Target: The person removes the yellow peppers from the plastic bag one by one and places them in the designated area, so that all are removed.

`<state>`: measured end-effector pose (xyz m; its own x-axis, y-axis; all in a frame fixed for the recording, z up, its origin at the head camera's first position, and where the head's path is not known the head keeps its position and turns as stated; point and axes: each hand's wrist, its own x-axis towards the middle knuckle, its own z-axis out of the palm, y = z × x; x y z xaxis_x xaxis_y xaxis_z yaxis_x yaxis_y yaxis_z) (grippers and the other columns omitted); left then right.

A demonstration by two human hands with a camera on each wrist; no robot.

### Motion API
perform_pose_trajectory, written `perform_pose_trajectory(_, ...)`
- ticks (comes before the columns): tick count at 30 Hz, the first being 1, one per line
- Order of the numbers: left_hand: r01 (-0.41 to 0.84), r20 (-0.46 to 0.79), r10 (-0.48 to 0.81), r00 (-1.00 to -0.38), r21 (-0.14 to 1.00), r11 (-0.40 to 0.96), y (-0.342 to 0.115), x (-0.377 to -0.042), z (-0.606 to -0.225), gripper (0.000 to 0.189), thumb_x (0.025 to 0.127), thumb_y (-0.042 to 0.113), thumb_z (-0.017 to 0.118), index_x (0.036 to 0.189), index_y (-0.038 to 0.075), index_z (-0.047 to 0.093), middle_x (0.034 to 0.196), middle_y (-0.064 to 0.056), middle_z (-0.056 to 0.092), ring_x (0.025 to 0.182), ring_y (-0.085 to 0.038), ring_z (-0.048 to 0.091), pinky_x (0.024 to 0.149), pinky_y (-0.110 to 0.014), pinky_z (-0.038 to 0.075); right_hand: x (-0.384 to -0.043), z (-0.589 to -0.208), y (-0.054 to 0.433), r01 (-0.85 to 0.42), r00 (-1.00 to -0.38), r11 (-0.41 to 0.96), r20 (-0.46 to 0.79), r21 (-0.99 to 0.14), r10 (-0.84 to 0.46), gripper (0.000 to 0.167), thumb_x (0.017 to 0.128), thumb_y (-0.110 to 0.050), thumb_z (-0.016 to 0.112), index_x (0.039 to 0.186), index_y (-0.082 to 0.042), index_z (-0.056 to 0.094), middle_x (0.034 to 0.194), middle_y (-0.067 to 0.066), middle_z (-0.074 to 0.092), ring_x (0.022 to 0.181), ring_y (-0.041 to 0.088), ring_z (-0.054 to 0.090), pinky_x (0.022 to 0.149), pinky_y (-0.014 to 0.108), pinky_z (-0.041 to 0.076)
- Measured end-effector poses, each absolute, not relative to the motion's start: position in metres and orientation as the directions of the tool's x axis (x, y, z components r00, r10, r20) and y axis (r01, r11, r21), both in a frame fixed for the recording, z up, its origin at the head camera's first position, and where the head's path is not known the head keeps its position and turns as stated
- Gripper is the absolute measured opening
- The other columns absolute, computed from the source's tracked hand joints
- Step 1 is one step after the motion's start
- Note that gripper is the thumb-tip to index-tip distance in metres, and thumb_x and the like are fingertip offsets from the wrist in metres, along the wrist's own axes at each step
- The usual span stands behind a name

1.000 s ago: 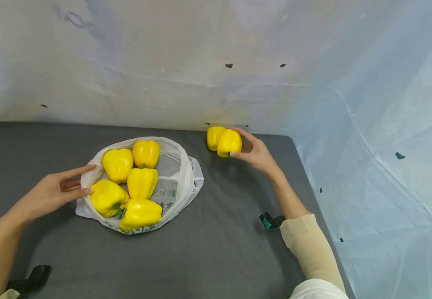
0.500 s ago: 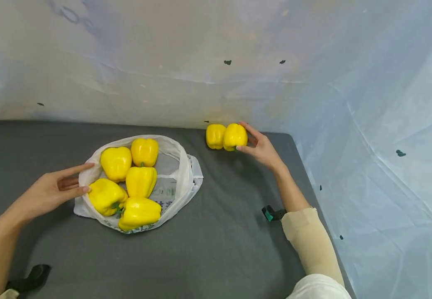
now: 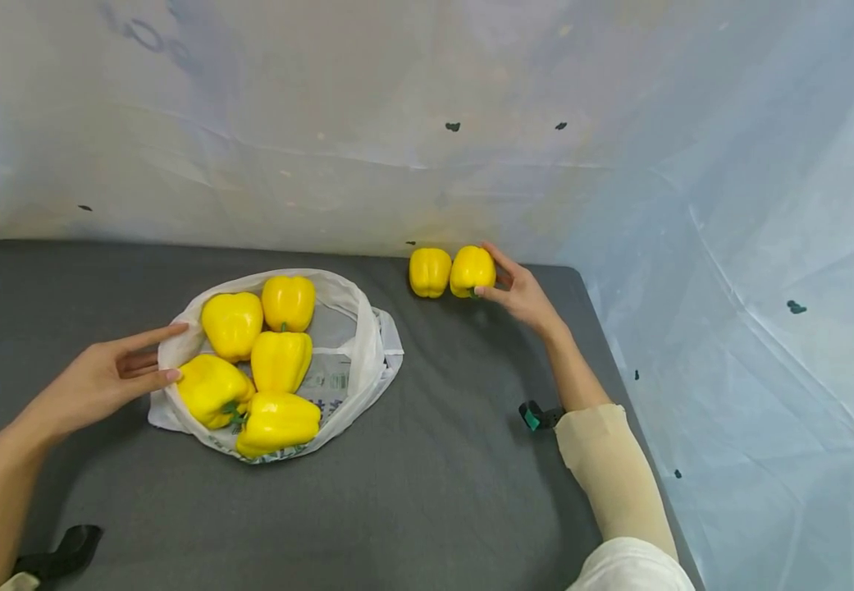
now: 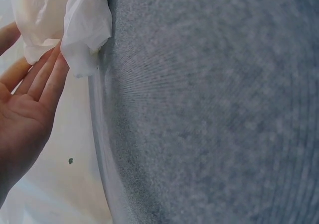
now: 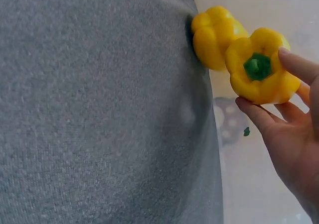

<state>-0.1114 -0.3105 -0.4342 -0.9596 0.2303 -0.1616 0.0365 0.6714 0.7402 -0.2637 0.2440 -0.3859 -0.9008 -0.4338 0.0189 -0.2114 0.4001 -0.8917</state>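
Observation:
At the far edge of the table, my right hand [image 3: 522, 297] grips a yellow bell pepper [image 3: 472, 271] between thumb and fingers. Its green stem [image 5: 258, 66] faces the right wrist camera. Just left of it stands a second yellow pepper [image 3: 430, 272]. On the left, my left hand [image 3: 98, 379] holds the near-left rim of a white plastic bag [image 3: 363, 328] with thumb and fingers. The bag lies open-mouthed with several yellow peppers [image 3: 281, 361] inside. In the left wrist view, the fingers [image 4: 47, 82] reach behind the bag's folds [image 4: 87, 27], which partly hide them.
Dark grey cloth covers the table [image 3: 412, 509]. White plastic sheeting [image 3: 367, 98] with dark marks rises behind the far edge, and more sheeting [image 3: 766, 246] runs along the right. Black devices [image 3: 65, 552] sit at both wrists.
My right hand has moved right with its pepper, away from the standing one, so a narrow gap now shows between them. The left hand and bag stay put.

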Motion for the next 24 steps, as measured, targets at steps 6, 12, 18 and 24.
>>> perform_pose_trajectory(6, 0.026, -0.166, 0.22, -0.961, 0.739, 0.673, -0.31, -0.111, -0.434, 0.07, 0.094, 0.032, 0.07, 0.153, 0.009, 0.04, 0.148, -0.035, 0.037, 0.102, 0.014, 0.051, 0.071, -0.013, 0.051, -0.272, -0.393, 0.248, -0.219, -0.894, 0.394, 0.022, -0.892, -0.448, 0.077, 0.094, -0.002, 0.067, 0.156, 0.0, 0.022, 0.164, 0.016, 0.016, 0.148, 0.036, 0.023, 0.113, 0.05, 0.033)
perform_pose_trajectory(12, 0.011, -0.187, 0.214, -0.959, 0.728, 0.686, -0.309, -0.112, -0.433, 0.07, 0.094, 0.034, 0.07, 0.153, 0.011, 0.039, 0.151, -0.033, 0.035, 0.119, -0.035, 0.058, 0.074, -0.016, 0.053, -0.277, -0.399, 0.251, -0.208, -0.904, 0.416, 0.012, -0.885, -0.427, 0.076, 0.093, -0.002, 0.068, 0.156, -0.001, 0.025, 0.164, 0.016, 0.016, 0.149, 0.034, 0.021, 0.114, 0.048, 0.033)
perform_pose_trajectory(18, 0.026, -0.17, 0.217, -0.961, 0.727, 0.686, -0.308, -0.112, -0.433, 0.069, 0.094, 0.033, 0.07, 0.152, 0.01, 0.04, 0.149, -0.034, 0.036, 0.119, -0.042, 0.056, 0.073, -0.015, 0.053, -0.282, -0.405, 0.252, -0.18, -0.911, 0.413, -0.007, -0.893, -0.412, 0.075, 0.093, -0.002, 0.068, 0.156, -0.002, 0.026, 0.164, 0.017, 0.015, 0.146, 0.041, 0.026, 0.109, 0.051, 0.038)
perform_pose_trajectory(24, 0.036, -0.153, 0.227, -0.962, 0.75, 0.661, -0.307, -0.111, -0.435, 0.067, 0.095, 0.031, 0.07, 0.152, 0.011, 0.041, 0.15, -0.033, 0.037, 0.111, -0.001, 0.058, 0.073, -0.015, 0.052, -0.284, -0.417, 0.258, -0.177, -0.905, 0.388, -0.006, -0.905, -0.426, 0.074, 0.093, 0.001, 0.066, 0.156, -0.002, 0.026, 0.164, 0.015, 0.019, 0.146, 0.038, 0.028, 0.109, 0.049, 0.039)
